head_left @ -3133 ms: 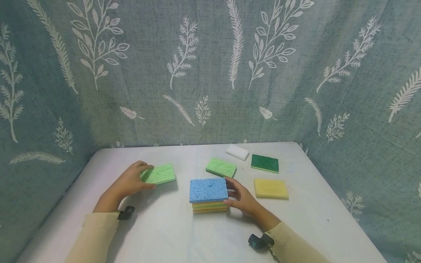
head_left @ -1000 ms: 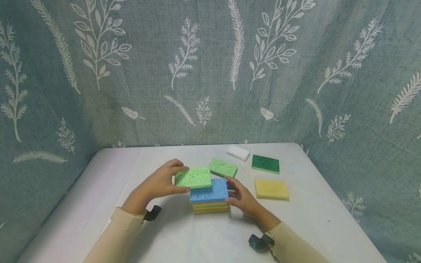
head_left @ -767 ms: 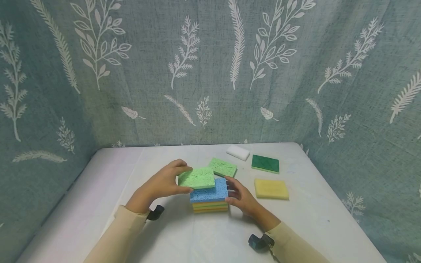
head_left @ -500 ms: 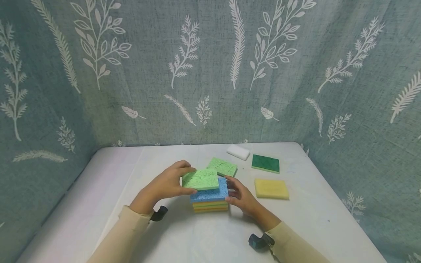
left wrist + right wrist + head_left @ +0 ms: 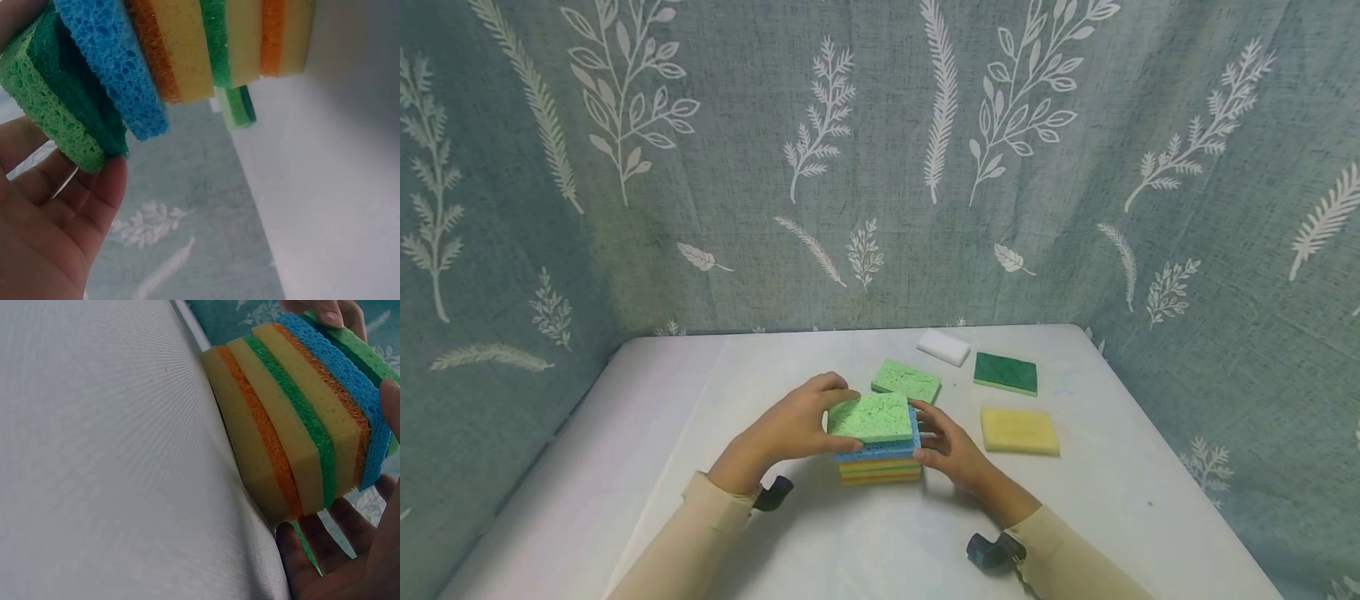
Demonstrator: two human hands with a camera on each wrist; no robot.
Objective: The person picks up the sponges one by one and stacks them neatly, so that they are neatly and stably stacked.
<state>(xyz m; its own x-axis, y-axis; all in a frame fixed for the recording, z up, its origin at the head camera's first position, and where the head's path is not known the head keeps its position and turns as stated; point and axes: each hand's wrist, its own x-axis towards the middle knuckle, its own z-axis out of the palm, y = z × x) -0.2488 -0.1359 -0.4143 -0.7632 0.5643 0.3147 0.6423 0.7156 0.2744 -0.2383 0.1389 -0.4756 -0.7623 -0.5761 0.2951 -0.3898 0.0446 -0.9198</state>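
Observation:
My left hand [image 5: 797,425] grips a light-green sponge [image 5: 871,417] with a dark-green scouring side by its edges, thumb in front and fingers behind. It sits just over the blue sponge [image 5: 880,452], a little to its left; in the left wrist view the green sponge [image 5: 53,103] is tilted against the blue one, and full contact cannot be told. Beneath the blue sponge lie several yellow sponges [image 5: 294,419] with orange and green scouring layers, stacked flat. My right hand [image 5: 953,450] holds the stack's right side, its thumb at the blue sponge and its fingers spread along the side.
Behind the stack lies another light-green sponge [image 5: 907,381]. Farther back and right are a white sponge [image 5: 943,347], a dark-green-topped sponge [image 5: 1005,372] and a yellow sponge [image 5: 1019,431]. All rest on the white table [image 5: 760,558], with patterned curtains [image 5: 880,167] around it.
My left hand has carried the light-green sponge rightward from the table's left side to over the stack, then lowered it close to the blue sponge. The right hand has stayed at the stack.

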